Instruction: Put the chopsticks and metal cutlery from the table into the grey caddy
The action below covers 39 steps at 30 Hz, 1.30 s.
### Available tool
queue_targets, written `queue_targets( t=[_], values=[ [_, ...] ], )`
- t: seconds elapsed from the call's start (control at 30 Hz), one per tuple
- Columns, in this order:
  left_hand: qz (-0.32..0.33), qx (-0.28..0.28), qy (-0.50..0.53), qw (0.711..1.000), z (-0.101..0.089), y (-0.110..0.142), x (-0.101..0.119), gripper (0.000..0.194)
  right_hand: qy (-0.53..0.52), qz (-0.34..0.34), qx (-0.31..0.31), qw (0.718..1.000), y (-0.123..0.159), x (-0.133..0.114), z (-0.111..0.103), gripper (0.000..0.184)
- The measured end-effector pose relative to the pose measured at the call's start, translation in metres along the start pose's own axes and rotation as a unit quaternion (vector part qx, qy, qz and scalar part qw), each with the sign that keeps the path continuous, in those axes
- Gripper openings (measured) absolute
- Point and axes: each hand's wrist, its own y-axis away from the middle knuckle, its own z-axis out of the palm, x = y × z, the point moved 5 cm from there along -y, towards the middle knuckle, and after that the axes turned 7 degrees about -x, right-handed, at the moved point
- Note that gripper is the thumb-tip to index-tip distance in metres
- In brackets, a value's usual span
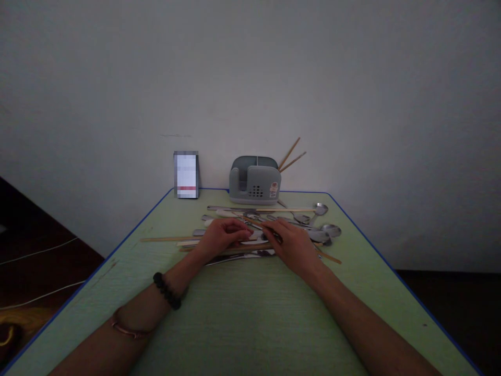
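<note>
Spoons, knives and chopsticks lie in a loose pile across the green table (250, 324), and both hands are over it. My left hand (223, 237) is at the pile's left part, its fingers curled in toward the thumb; what they hold, if anything, is hidden. Opposite it, my right hand (293, 245) has its fingers closed on a thin brown chopstick (252, 222) that slants up to the left. To the right of that hand rest metal spoons (331, 230), bowls outward. A long chopstick (160, 239) sticks out on the left. Below the hands, a shiny metal utensil (238, 256) lies nearest to me.
Behind the pile stands a grey utensil holder (254, 183) with a divider and a sticker. Two chopsticks (290, 153) lean out to its right. A lit phone (186, 175) is propped at the back left against the white wall (250, 78). Blue edging borders the table.
</note>
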Motion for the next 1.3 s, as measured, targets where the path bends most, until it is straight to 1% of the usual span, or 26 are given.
queue_targets(
  t=[0.23, 0.53, 0.67, 0.8, 0.9, 1.3],
  values=[
    [-0.006, -0.006, -0.015, 1.0, 0.0, 0.001, -0.003, 0.033, -0.003, 0.005, -0.004, 1.0, 0.0, 0.0, 0.0, 0.022],
    [0.018, -0.025, -0.045, 0.999, 0.004, 0.001, -0.002, 0.025, -0.003, 0.008, -0.005, 1.0, 0.0, 0.001, 0.001, 0.021],
    [0.033, -0.023, -0.085, 0.996, 0.004, 0.002, 0.0, 0.021, 0.005, 0.006, -0.007, 1.0, 0.0, 0.001, 0.001, 0.022],
    [0.055, -0.006, -0.144, 0.988, 0.003, 0.003, 0.005, 0.019, 0.011, 0.008, -0.012, 1.0, -0.001, 0.001, 0.001, 0.022],
    [0.06, -0.001, -0.17, 0.984, 0.004, 0.004, 0.008, 0.019, 0.01, 0.012, -0.011, 1.0, 0.0, 0.0, 0.0, 0.022],
    [0.055, 0.012, -0.151, 0.987, 0.005, 0.004, 0.009, 0.019, 0.007, 0.017, -0.021, 1.0, -0.001, 0.0, 0.0, 0.022]
  ],
)
